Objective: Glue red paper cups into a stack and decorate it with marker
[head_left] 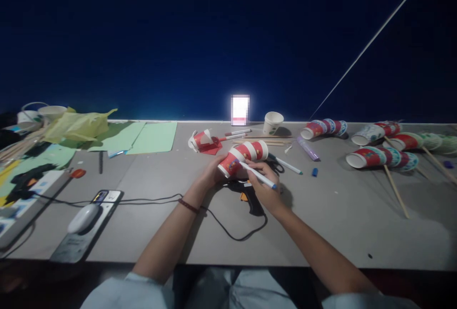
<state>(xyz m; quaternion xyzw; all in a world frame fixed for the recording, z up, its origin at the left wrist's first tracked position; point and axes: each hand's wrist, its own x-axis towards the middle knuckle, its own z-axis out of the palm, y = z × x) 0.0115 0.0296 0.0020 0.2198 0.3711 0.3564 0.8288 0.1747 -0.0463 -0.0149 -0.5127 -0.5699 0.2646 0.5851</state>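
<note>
A chain of red-and-white paper cups (pixel 246 152) is tilted above the table in front of me. My left hand (pixel 211 172) is closed around its lower left end. In my right hand (pixel 266 187) is a white marker pen (pixel 260 175) with a blue end; its other end points at the red side of the nearest cup. Below both hands a black glue gun (pixel 250 197) with an orange trigger lies on the table, its cord looping toward me. A blue pen cap (pixel 314 172) and another white marker with a dark tip (pixel 290 164) lie to the right.
Several joined-cup pieces on sticks (pixel 385 157) lie at the right. A white paper cup (pixel 273 122) stands at the back, near a glowing blurred screen (pixel 240 110). Green paper sheets (pixel 153 137), a power strip (pixel 39 194) and a phone (pixel 89 228) with a white case on it occupy the left.
</note>
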